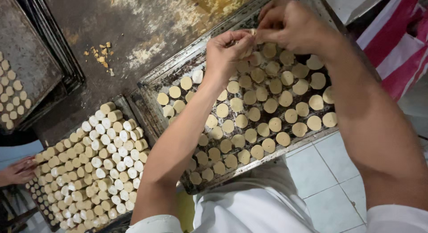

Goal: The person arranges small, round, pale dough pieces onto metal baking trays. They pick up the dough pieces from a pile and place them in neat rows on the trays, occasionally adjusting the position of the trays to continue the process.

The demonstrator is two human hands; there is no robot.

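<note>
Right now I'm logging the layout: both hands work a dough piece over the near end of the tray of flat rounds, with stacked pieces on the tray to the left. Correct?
Not quite. The head view shows the left hand and right hand meeting over the far end of the tray of flat rounds, not the near end. The stacked pieces do sit left.

Dough piece (252,33) hidden between fingers (240,37)

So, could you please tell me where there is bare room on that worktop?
Bare dark worktop lies between the left tray, the crumbs and the middle tray. The middle tray's near-left corner has small gaps. The stacked tray is packed; both hands crowd the far edge.
</note>
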